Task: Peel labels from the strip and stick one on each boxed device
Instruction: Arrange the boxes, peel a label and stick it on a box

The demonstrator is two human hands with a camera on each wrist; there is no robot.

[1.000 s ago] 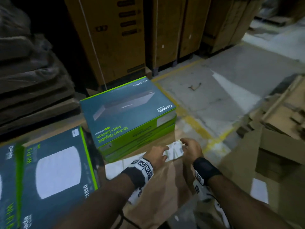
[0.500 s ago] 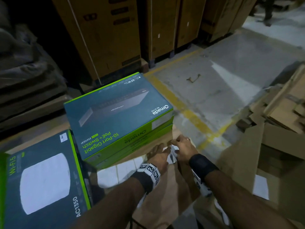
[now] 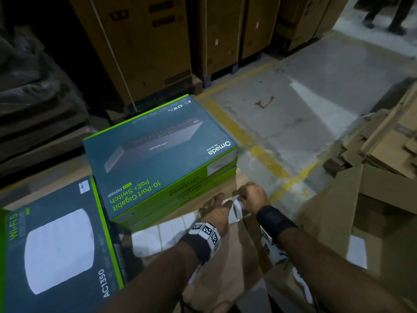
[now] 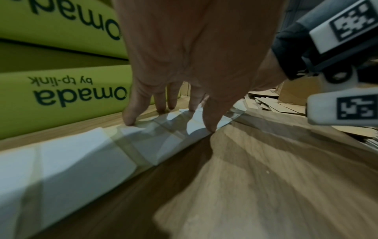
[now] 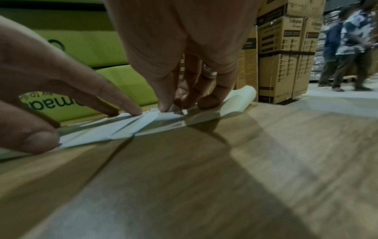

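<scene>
- The label strip (image 3: pixel 162 233) is white and lies flat on the brown worktop (image 3: pixel 225 267), just in front of the near side of the green boxes.
- The left hand (image 3: pixel 216 213) has its fingers straight and spread apart. The fingertips (image 4: pixel 130 120) press the strip down onto the worktop.
- The right hand (image 3: pixel 253 195) is just to the right of the left hand. Its fingers (image 5: pixel 163 106) are curled and pinch at a label on the strip. Which part they have lifted is too small to tell.
- The right end of the strip curls up past the right hand.
- Two switch boxes (image 3: pixel 158 154) are stacked one on the other, far from the person and behind the strip. The top one is dark with green sides and has a small white patch at its right end.
- A Wi-Fi box (image 3: pixel 56 251) sits on the near left, close beside the stack.
- Tall brown cartons (image 3: pixel 144 46) stand far behind on the floor.
- Flat cardboard pieces (image 3: pixel 388 145) are piled on the right.
- Two people (image 5: pixel 345 48) stand far away on the right.
</scene>
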